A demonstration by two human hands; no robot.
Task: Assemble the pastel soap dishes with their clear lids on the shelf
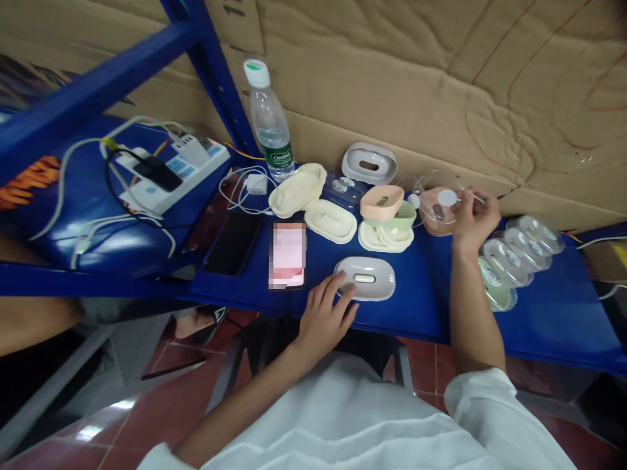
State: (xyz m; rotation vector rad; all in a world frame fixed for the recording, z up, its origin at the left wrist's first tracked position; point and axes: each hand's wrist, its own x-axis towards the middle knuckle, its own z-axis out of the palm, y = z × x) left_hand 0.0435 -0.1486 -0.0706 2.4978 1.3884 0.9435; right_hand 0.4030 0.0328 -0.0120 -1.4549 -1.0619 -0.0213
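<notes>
A pale grey oval dish [385, 281] with a slotted centre lies near the table's front edge. Fingers spread, my left hand [329, 316] rests its fingertips on the dish's left rim without gripping it. Farther right and back, my right hand [474, 215] pinches the edge of a clear plastic lid [435, 179] bearing a round white sticker. Beneath that lid sits a peach oval dish [434, 219]. To my right hand's right, several clear-lidded oval boxes [512, 258] stand overlapping in a row, the nearest pale green.
Behind the grey dish are cream oval pieces [330, 220], a peach ring-shaped piece [382, 201], and an upturned grey dish [369, 163]. A lit phone [287, 254], a dark phone [234, 243], a water bottle [271, 127] and a power strip [181, 173] occupy the left. Cardboard [392, 78] backs the table.
</notes>
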